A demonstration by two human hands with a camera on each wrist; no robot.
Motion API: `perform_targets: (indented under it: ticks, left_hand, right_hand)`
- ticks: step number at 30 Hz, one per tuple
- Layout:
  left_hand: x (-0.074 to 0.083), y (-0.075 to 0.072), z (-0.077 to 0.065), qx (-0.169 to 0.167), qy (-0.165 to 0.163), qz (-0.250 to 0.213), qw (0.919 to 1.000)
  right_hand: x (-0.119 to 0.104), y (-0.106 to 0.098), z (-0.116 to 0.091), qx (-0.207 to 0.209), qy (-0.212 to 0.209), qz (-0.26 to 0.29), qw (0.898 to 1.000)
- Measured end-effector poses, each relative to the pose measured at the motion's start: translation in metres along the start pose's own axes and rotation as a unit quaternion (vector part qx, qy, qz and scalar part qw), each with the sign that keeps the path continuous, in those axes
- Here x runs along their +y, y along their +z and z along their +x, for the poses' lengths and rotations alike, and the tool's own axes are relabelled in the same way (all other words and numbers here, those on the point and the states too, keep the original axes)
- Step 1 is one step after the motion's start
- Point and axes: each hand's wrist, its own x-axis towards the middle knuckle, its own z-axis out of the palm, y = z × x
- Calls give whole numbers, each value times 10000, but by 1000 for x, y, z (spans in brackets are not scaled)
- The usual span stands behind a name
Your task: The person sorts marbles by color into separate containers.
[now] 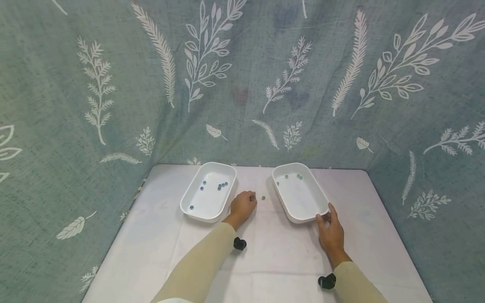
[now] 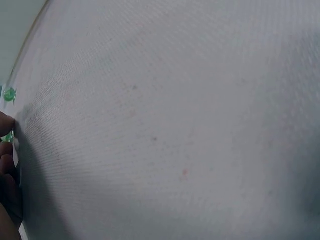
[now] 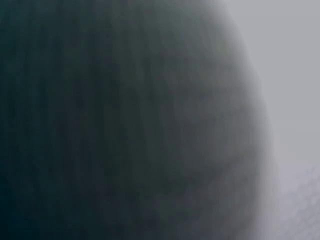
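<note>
Between the two trays, my left hand (image 1: 243, 207) pinches a green glass marble (image 2: 7, 136) close over the table; in the left wrist view only its fingertips show at the left edge. A second green marble (image 1: 263, 198) lies on the cloth just right of those fingers. My right hand (image 1: 331, 231) grips the near right corner of the right white tray (image 1: 303, 201), thumb and fingers at its rim. Several green marbles (image 1: 286, 176) lie toward that tray's far end. The right wrist view is blurred and dark.
To the left of my left hand stands another white tray (image 1: 212, 202) with several blue marbles (image 1: 219, 188) in it. A white cloth covers the table (image 1: 280, 256). Behind it hangs a grey-green curtain (image 1: 242, 126) with white leaf prints.
</note>
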Motion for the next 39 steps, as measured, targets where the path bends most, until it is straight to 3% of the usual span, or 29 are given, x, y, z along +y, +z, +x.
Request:
perform_targets:
  ticks: [11,21,30,39]
  left_hand:
    - [4,-3,-5,-127,-21,-113,9999]
    - [7,-7,-9,-91,166,-325,9993]
    - [7,-15,-17,26,625,-440,9971]
    - [4,-19,-19,-1,885,-351,9955]
  right_hand:
    - [2,2,-1,23,-9,-71,10000]
    - [2,1,-2,25,-15,-52,10000]
    - [0,2,-3,35,-46,-40,10000]
    - [2,4,-4,59,-61,-79,9999]
